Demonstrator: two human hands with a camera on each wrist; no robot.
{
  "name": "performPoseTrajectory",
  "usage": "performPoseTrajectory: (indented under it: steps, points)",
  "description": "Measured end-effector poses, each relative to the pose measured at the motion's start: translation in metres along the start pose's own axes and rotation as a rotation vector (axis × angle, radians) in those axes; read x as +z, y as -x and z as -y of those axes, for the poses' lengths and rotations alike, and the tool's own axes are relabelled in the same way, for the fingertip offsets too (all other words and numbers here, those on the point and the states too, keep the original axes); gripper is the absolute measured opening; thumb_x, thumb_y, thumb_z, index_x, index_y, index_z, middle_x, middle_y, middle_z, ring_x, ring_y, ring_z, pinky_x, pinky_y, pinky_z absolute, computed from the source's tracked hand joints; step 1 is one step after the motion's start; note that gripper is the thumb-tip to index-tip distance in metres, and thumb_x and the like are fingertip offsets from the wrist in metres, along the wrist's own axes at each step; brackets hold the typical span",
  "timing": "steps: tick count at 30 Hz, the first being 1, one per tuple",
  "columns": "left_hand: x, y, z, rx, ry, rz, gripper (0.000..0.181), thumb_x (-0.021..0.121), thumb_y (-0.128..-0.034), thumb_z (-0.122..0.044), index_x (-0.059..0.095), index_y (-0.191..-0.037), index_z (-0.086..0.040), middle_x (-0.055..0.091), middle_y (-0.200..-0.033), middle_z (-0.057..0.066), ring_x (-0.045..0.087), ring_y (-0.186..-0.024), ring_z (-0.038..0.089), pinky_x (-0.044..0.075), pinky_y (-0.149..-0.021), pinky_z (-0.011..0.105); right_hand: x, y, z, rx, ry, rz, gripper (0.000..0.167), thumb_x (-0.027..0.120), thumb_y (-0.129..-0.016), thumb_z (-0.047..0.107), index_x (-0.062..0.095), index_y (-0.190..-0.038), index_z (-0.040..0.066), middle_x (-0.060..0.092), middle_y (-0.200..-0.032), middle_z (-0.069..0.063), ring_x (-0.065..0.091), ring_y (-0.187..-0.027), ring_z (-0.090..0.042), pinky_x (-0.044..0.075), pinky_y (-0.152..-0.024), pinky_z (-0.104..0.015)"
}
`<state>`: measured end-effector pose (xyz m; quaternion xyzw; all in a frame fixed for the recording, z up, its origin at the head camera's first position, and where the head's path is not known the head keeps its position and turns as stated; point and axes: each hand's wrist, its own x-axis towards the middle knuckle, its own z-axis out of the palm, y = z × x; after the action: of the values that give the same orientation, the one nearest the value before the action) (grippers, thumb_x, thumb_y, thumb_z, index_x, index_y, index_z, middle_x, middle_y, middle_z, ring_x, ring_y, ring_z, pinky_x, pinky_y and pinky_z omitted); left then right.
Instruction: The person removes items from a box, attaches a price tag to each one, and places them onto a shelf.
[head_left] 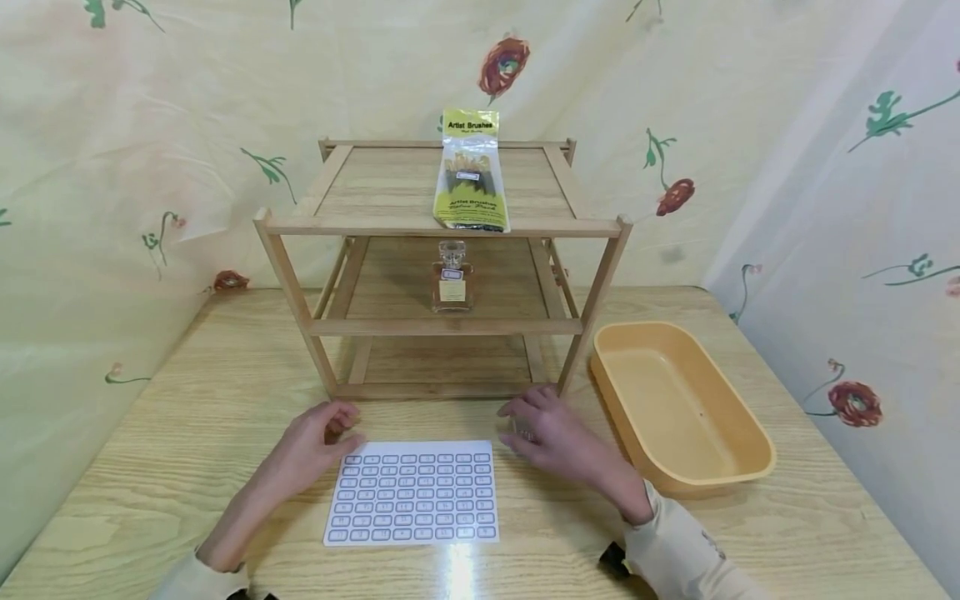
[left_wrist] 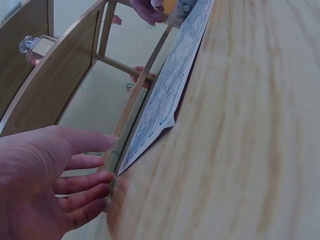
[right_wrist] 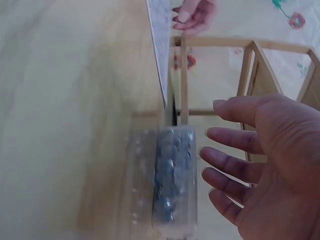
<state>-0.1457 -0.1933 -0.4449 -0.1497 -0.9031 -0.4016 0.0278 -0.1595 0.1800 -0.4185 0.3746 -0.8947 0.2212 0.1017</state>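
Observation:
My left hand (head_left: 311,446) is at the upper left corner of a white sheet of printed labels (head_left: 412,493), its fingers loosely bent around nothing. In the left wrist view those fingers (left_wrist: 82,192) are spread a little, close to the sheet's corner. On the table beside the sheet is a small clear plastic box (right_wrist: 175,180) with bluish-grey round pieces inside. My right hand (head_left: 551,437) hovers around this box and mostly hides it in the head view. In the right wrist view, a gap separates its relaxed fingers (right_wrist: 232,160) from the box.
A three-tier wooden rack (head_left: 446,327) stands behind the hands. A bag of artist brushes (head_left: 471,179) lies on its top tier, and a labelled perfume bottle (head_left: 452,287) stands on the middle one. To the right is a yellow-orange plastic basin (head_left: 611,392). Flowered cloth (head_left: 225,100) surrounds the table.

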Motion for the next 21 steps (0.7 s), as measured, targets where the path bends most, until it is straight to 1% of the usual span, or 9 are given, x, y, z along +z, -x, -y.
performPoseTrajectory:
  steps: [2,5,10,15,17,21]
  points:
    - [-0.001,0.0,0.0,0.001,-0.018,0.007,0.03,0.08,-0.0909,-0.011,0.067,-0.115,0.0,0.065,-0.102,0.005,0.061,-0.093,0.02,0.054,-0.082,0.038,0.003,-0.002,0.004,-0.013,0.017,0.015,0.027,0.079,-0.092,0.016,0.071,-0.112,0.001,0.066,-0.112,-0.012,0.059,-0.113,-0.037,0.05,-0.093,-0.056]
    - [-0.001,0.001,0.001,0.0,-0.028,0.018,0.029,0.082,-0.0903,-0.013,0.067,-0.112,-0.001,0.064,-0.1,0.004,0.059,-0.09,0.018,0.053,-0.079,0.036,0.006,-0.005,0.01,-0.01,0.032,0.064,0.028,0.078,-0.093,0.018,0.07,-0.114,0.001,0.065,-0.112,-0.011,0.059,-0.112,-0.035,0.049,-0.095,-0.057]
    - [-0.001,0.0,0.002,0.002,-0.039,0.028,0.031,0.084,-0.0879,-0.016,0.068,-0.11,-0.002,0.063,-0.098,0.004,0.058,-0.088,0.017,0.053,-0.077,0.033,0.011,-0.008,0.019,0.041,0.056,0.16,0.035,0.077,-0.094,0.024,0.069,-0.12,0.002,0.063,-0.116,-0.009,0.056,-0.113,-0.032,0.047,-0.097,-0.057]
    - [-0.001,0.0,0.001,-0.013,-0.05,0.039,0.034,0.086,-0.0853,-0.018,0.069,-0.109,-0.001,0.062,-0.097,0.005,0.059,-0.087,0.018,0.055,-0.078,0.035,0.016,-0.012,0.027,0.084,0.091,0.21,0.036,0.076,-0.094,0.028,0.069,-0.12,0.004,0.063,-0.119,-0.01,0.056,-0.115,-0.032,0.044,-0.102,-0.059]
    - [-0.002,0.001,0.001,-0.008,-0.057,0.057,0.033,0.087,-0.085,-0.017,0.068,-0.108,-0.001,0.06,-0.096,0.004,0.058,-0.086,0.017,0.054,-0.077,0.034,0.018,-0.014,0.029,0.099,0.109,0.228,0.036,0.077,-0.094,0.029,0.07,-0.12,0.005,0.063,-0.119,-0.01,0.055,-0.116,-0.033,0.043,-0.102,-0.058]
    - [-0.004,0.002,0.002,0.026,-0.068,0.099,0.03,0.087,-0.085,-0.015,0.067,-0.105,-0.004,0.057,-0.094,0.002,0.053,-0.085,0.016,0.05,-0.075,0.031,0.02,-0.016,0.033,0.12,0.132,0.269,0.035,0.078,-0.093,0.029,0.07,-0.119,0.006,0.063,-0.118,-0.01,0.053,-0.116,-0.033,0.041,-0.102,-0.058]
